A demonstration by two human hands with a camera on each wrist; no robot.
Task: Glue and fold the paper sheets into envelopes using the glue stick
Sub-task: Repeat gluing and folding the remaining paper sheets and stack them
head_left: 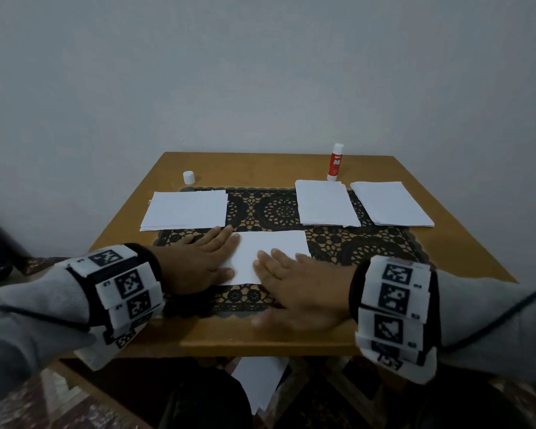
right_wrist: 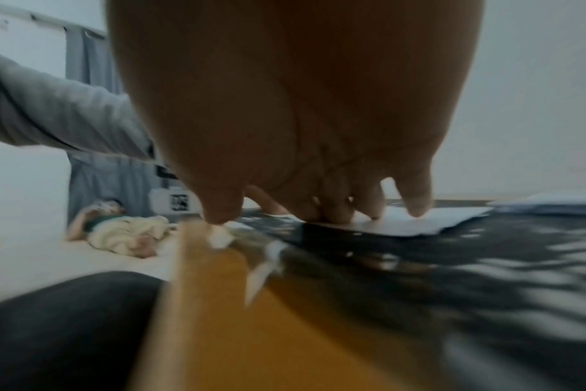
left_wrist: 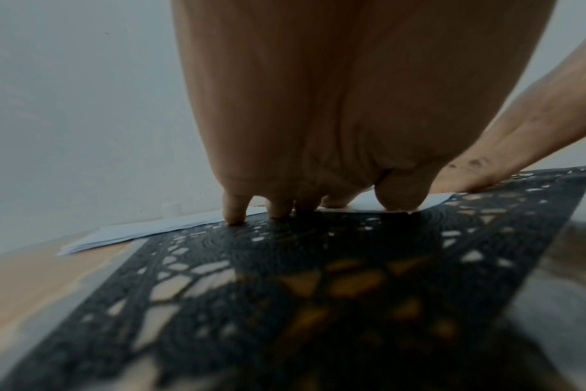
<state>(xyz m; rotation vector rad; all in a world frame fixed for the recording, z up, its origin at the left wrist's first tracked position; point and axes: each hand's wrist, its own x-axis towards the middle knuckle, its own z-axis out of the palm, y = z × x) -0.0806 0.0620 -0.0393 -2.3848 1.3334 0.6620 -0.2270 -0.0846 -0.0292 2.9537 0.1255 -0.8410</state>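
A folded white sheet [head_left: 270,252] lies on the black lace mat [head_left: 369,246] near the table's front. My left hand [head_left: 208,258] lies flat with straight fingers on the sheet's left end. My right hand [head_left: 294,280] presses flat on its lower right part, fingers [right_wrist: 415,203] straight on the paper [right_wrist: 418,222]. The red and white glue stick [head_left: 335,162] stands uncapped at the back right. Its white cap [head_left: 188,177] sits at the back left. In the left wrist view my fingertips [left_wrist: 234,211] touch the mat [left_wrist: 285,264] beside the paper.
One paper stack [head_left: 186,210] lies at the back left, two more stacks [head_left: 325,202] [head_left: 390,202] at the back right. The wooden table [head_left: 260,339] ends close to my wrists. More white paper [head_left: 257,382] lies on the floor under the table.
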